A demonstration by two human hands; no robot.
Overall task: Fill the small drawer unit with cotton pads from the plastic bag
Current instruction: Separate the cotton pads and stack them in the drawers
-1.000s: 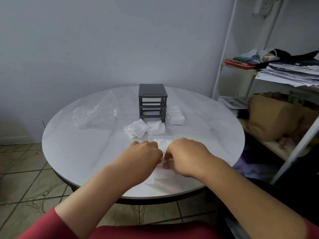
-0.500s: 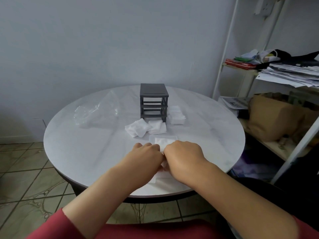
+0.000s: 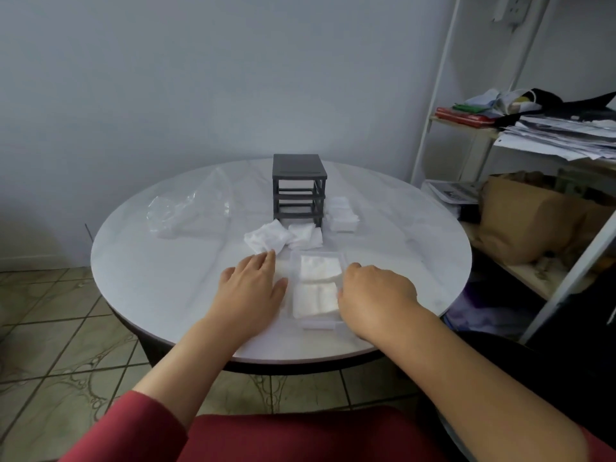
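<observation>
Head view, with the dark grey drawer unit [image 3: 298,171] on the far middle of the round white table [image 3: 166,278] as reference. The unit stands upright and its three front slots appear open and hollow, though their depths are too dark to read. Nearer than the unit, towards the person, a clear drawer [image 3: 318,325] lies flat on the table, holding two white stacks of cotton pads [image 3: 320,271] one behind the other; its transparent walls are faint and the right wall is partly covered. More pads lie loose around the unit's base: two crumpled heaps [image 3: 266,238] [image 3: 306,235] just in front of it and a tidier stack [image 3: 341,215] touching its right foot. To the left of the unit, well apart, the plastic bag [image 3: 190,211] lies slack; whether anything remains inside cannot be made out. The left hand [image 3: 251,290] rests palm-down on the table in front of and left of the unit, fingers straight and relaxed, holding nothing, its fingertips at the near edge of the left heap. The right hand [image 3: 378,291] sits against the drawer's right side with fingers curled under; the fingertips are hidden, so a grasp on the wall cannot be told. Right of the unit, beyond the table, a white shelf rack [image 3: 440,78] carries papers [image 3: 560,135] and a brown paper bag [image 3: 526,218], both cut off by the frame edge.
</observation>
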